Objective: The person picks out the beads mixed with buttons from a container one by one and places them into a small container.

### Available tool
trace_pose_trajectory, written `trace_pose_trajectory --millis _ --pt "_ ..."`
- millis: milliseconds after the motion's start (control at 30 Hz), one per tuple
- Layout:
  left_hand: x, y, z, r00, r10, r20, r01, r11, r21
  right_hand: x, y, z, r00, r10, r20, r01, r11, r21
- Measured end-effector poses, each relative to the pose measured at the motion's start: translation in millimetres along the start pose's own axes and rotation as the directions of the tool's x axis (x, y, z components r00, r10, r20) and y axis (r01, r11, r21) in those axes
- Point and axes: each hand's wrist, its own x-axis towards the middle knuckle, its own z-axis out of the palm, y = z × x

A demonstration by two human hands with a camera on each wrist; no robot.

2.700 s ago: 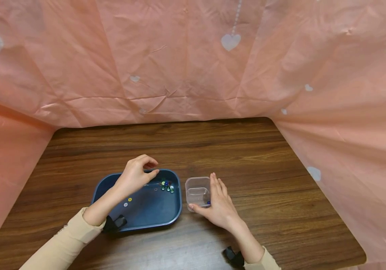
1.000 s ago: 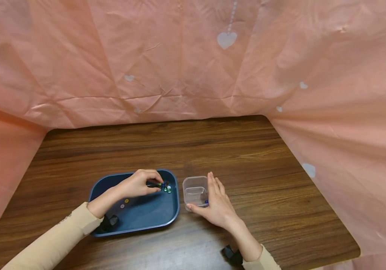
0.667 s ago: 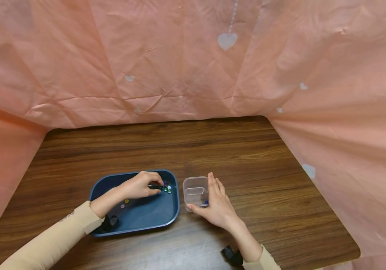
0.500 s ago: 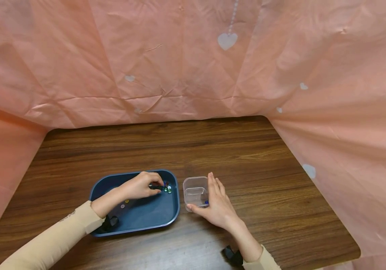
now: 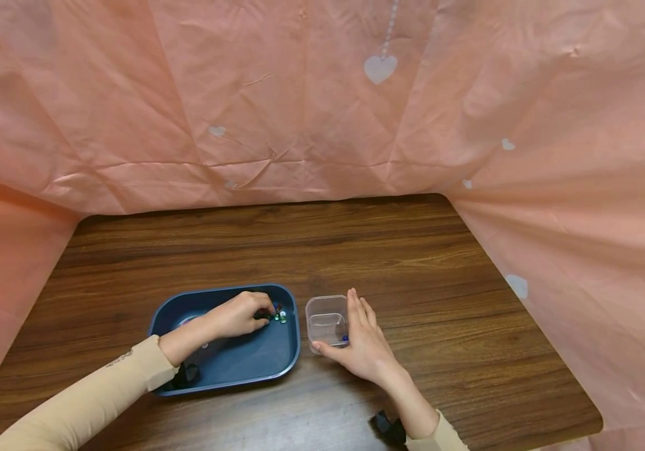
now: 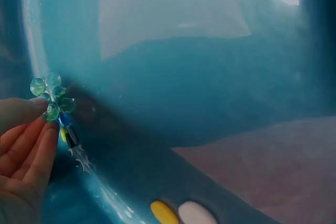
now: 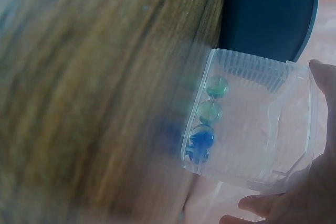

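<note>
Several marbles (image 7: 210,112) in the clear box (image 5: 325,305), lower centre, right hand (image 5: 367,347) spread against it; left hand (image 5: 240,315) down in the blue tray (image 5: 255,364), lower left, at more marbles (image 6: 66,105), pinch unclear; table (image 5: 486,351) stretches right.

A broad passage lies over the brown wood-grain desk (image 5: 441,263) between its far edge and both the dark-blue rounded tray (image 5: 249,362) and the clear square plastic box (image 5: 325,322). Another runs from the right grip (image 5: 364,342) to the desk's right edge. Wrinkled pink cloth (image 5: 300,113) walls off the far, left and right edges. Only a narrow strip separates tray from box. The right grip bars the box's right side and near corner; its top and far side are accessible. The left grip (image 5: 242,314) and beige sleeve (image 5: 86,398) block the tray from the desk's near left corner. Small green glass marbles (image 5: 280,317) crowd the tray's right end.
</note>
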Motion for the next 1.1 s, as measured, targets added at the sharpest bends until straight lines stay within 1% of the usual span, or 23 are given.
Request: trace_pose_trajectory --millis 300,467,733,867,1000,1100 --pt "-0.1 -0.8 2.8 1.0 -0.012 0.003 0.012 1.0 -0.016 -0.5 -0.1 0.0 1.0 -0.001 -0.002 0.001 1.0 0.004" --pt "0.0 0.8 1.0 1.0 -0.029 0.007 0.029 0.999 -0.023 -0.2 -0.1 -0.2 1.0 0.005 0.003 -0.005 1.0 0.008" --pt "0.7 5.7 -6.2 0.999 -0.039 0.008 0.039 0.999 -0.018 0.4 -0.6 -0.5 1.0 0.003 0.001 -0.003 1.0 0.005" --pt "-0.3 10.3 -10.9 0.999 -0.053 0.008 0.054 0.998 -0.036 0.1 -1.1 -0.7 1.0 0.002 0.0 -0.002 1.0 0.002" --pt "0.1 15.1 -16.1 0.998 -0.06 -0.009 0.059 0.997 -0.047 -0.5 -1.3 -0.7 1.0 0.005 -0.002 -0.005 1.0 -0.002" --pt "0.7 19.3 -20.9 0.998 -0.053 -0.028 0.051 0.997 -0.05 -0.6 -1.3 -0.6 1.0 0.006 -0.003 -0.006 1.0 -0.006"
